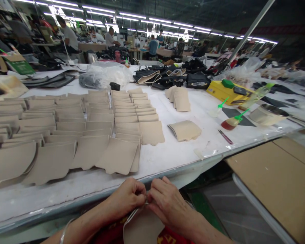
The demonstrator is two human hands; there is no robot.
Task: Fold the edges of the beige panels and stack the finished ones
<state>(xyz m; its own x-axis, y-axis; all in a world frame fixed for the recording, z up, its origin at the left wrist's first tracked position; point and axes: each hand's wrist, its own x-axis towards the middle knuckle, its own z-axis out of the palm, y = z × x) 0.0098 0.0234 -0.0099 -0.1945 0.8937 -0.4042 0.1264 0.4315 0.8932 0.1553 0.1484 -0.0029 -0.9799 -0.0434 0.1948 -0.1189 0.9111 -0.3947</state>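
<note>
Table [159, 157]: bore rows of beige pieces [118, 154].
Left hand [129, 194]: fingers pinched one panel [142, 227] by its edge.
Right hand [165, 200]: fingers pinched alongside.

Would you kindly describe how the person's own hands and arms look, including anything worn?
The left hand and right hand are gloveless, and no sleeve shows on either forearm. A slim silvery bracelet circles the left one. Red cloth with yellow markings, probably clothing, shows below.

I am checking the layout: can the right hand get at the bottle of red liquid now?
Probably not yet: the right hand holds the beige piece; otherwise the way to the bottle looks free.
</note>
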